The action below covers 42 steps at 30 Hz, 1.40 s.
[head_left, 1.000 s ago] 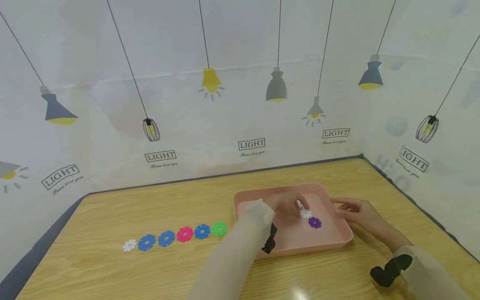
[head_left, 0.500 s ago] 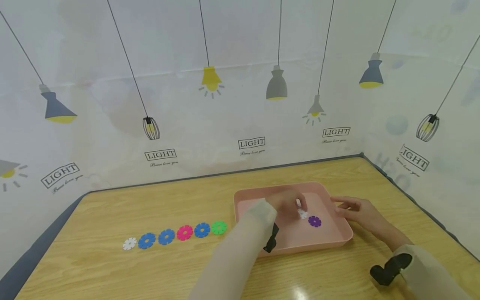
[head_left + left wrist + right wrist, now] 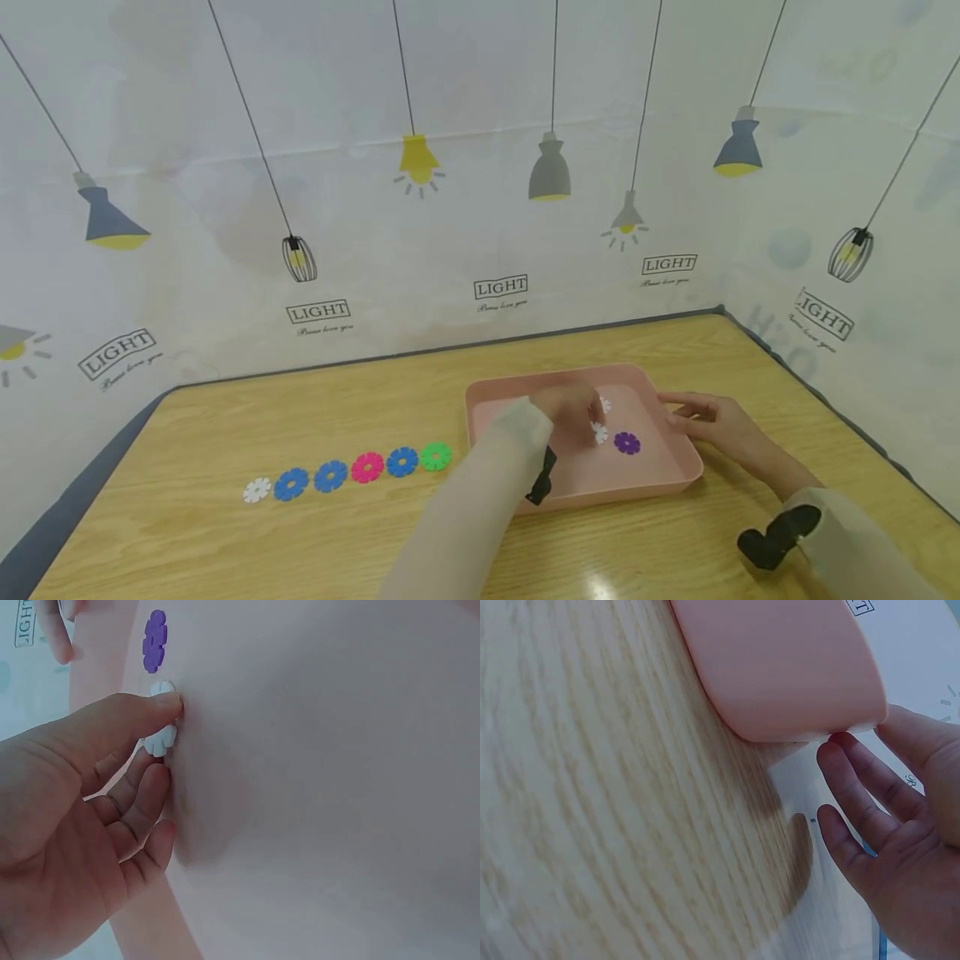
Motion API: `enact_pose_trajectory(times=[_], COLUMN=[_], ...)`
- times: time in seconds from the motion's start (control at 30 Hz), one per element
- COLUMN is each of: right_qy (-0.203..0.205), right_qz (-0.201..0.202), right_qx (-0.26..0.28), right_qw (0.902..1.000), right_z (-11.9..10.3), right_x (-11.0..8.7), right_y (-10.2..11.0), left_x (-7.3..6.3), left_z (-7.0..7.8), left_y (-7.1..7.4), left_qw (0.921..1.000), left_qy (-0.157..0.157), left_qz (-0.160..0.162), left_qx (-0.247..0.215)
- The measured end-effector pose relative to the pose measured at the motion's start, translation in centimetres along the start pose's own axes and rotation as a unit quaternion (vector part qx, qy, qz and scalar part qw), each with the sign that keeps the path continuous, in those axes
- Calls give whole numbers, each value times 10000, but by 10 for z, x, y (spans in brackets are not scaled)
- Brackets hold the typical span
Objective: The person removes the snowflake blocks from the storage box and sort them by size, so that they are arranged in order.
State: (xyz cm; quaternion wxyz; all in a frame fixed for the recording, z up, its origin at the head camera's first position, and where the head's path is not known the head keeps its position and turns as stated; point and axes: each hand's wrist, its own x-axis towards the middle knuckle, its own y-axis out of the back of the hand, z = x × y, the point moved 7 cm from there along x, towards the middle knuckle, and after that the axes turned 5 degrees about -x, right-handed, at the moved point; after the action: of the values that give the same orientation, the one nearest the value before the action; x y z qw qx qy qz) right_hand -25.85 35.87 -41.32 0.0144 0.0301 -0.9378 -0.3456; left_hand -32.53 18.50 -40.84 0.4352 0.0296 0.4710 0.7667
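Left hand [image 3: 567,406] is pinching a white disc [image 3: 160,741], edges likely being surest, right hand [image 3: 717,422] loosely touching the pink tray [image 3: 637,473]!

The tray [image 3: 637,471] looks smooth plastic, the table [image 3: 300,550] glossy wood-grain.

1 white disc [image 3: 599,433] apparently slid leftward.

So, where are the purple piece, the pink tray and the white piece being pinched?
Purple piece [image 3: 159,642]: left wrist view, just right of its middle.
Pink tray [image 3: 615,495]: head view, its near outer wall.
White piece [image 3: 160,740]: left wrist view, its lower petals.
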Motion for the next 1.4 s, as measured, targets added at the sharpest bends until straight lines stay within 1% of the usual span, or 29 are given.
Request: enact_pose_trajectory(times=[0.03,0.17,0.23,0.3,0.4,0.53,0.7,0.8,0.93,1.03,1.13,1.3,1.4], right_qy=[7,19,41,21,29,0,54,144,215,202,198,189,174], right_qz=[-4,-15,-35,-16,-25,-31,-20,-8,-48,-56,-41,-24,-33], right_qx=[3,42,62,71,75,88,92,149,250,254,221,166,202], right_qw=[10000,10000,10000,10000,10000,10000,9999,9998,9994,9995,9996,9997,9996], right_z=[0,-1,-1,-1,0,0,-1,-2,-3,-2,-1,1,2], right_x=[0,1,1,1,1,2,2,1,0,0,0,1,1], right_y=[0,0,0,1,0,0,1,0,0,0,0,-1,-1], left_x=[0,-1,-2,-4,-9,-16,-28,-39,-60,-76,-92,-122,-140], left_z=[0,2,3,3,3,3,-2,-5,-10,-17,-26,-47,-61], left_y=[0,2,3,6,10,17,28,36,49,57,64,74,78], left_qw=[10000,9998,9994,9990,9979,9969,9956,9942,9907,9880,9860,9848,9848], left_qy=[9,-147,-312,-433,-640,-766,-791,-891,-1140,-1311,-1404,-1350,-1294], left_qz=[12,87,132,132,115,126,213,402,638,722,791,952,1045], left_qx=[-3,52,82,-31,-78,-135,-446,-446,-388,-386,-423,-526,-509])
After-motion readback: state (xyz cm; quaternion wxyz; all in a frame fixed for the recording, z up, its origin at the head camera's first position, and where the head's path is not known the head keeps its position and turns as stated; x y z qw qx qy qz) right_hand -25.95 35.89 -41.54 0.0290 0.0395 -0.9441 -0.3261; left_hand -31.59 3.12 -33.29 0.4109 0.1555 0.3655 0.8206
